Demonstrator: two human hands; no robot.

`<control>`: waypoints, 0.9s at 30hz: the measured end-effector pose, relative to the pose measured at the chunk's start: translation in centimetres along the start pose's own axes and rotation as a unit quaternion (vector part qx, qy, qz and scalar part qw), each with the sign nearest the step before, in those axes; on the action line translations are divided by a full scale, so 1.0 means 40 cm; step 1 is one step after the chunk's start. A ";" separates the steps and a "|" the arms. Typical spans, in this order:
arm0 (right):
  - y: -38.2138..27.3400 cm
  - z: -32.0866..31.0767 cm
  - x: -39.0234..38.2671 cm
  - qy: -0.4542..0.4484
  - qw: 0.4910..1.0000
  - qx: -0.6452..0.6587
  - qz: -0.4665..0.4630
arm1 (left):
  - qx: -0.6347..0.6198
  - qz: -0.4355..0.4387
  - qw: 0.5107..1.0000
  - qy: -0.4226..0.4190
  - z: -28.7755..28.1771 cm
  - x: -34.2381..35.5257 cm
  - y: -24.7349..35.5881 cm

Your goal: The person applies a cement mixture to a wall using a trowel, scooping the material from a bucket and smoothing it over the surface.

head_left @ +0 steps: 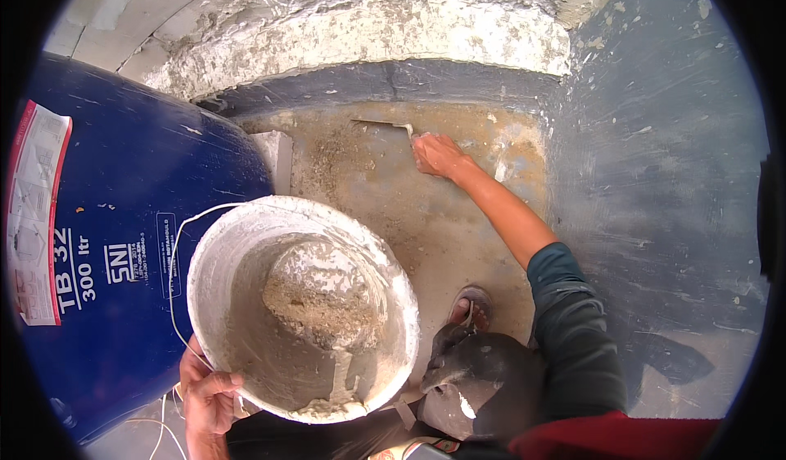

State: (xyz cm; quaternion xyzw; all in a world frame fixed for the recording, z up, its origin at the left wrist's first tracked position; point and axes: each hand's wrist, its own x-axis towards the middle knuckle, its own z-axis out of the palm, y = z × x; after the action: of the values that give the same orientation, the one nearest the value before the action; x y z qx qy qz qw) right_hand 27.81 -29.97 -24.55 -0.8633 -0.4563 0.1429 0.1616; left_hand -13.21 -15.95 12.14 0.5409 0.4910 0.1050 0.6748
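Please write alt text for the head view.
The right hand presses a trowel on a sandy floor patch below a rough wall, while the left hand holds a mortar bucket beside a blue drum.

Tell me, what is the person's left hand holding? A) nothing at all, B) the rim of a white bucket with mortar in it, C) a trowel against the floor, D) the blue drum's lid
B: the left hand grips the rim of the white bucket that holds grey mortar, while the right hand works the trowel on the floor.
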 end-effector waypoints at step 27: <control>-0.415 0.029 0.477 0.025 0.993 0.102 -0.050 | -0.112 -0.012 0.985 0.131 -0.130 -0.094 -0.122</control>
State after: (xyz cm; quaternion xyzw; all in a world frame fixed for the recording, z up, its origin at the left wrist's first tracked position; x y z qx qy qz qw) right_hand 25.41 -5.07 -20.70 -0.8215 -0.4781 0.1585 0.2673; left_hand -21.01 -17.13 10.49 0.4376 0.5668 0.2206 0.6622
